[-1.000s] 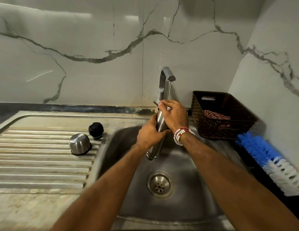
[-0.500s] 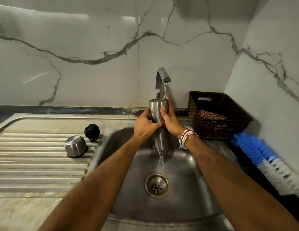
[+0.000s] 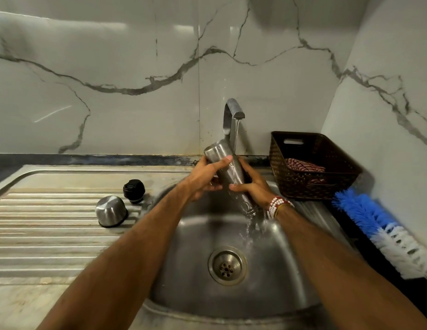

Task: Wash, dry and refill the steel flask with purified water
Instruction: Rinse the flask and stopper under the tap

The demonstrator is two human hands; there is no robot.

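Note:
The steel flask [image 3: 228, 171] is tilted over the sink [image 3: 188, 277], one end up at the left and its lower end down at the right, with water pouring from the lower end. My left hand [image 3: 205, 177] grips its upper part and my right hand [image 3: 251, 188] holds it lower down from the right. The tap [image 3: 232, 115] runs a thin stream onto the flask. On the draining board [image 3: 53, 234] sit the steel cup lid [image 3: 111, 210], upside down, and the black stopper [image 3: 134, 190].
A dark woven basket [image 3: 312, 184] with a red striped cloth [image 3: 304, 166] stands right of the tap. A blue and white bottle brush [image 3: 379, 229] lies on the counter along the right wall. The drain [image 3: 226, 265] is in the sink's middle.
The flask stood upright under the tap half a second ago; now it is tipped over with its lower end down to the right, and water spills into the sink.

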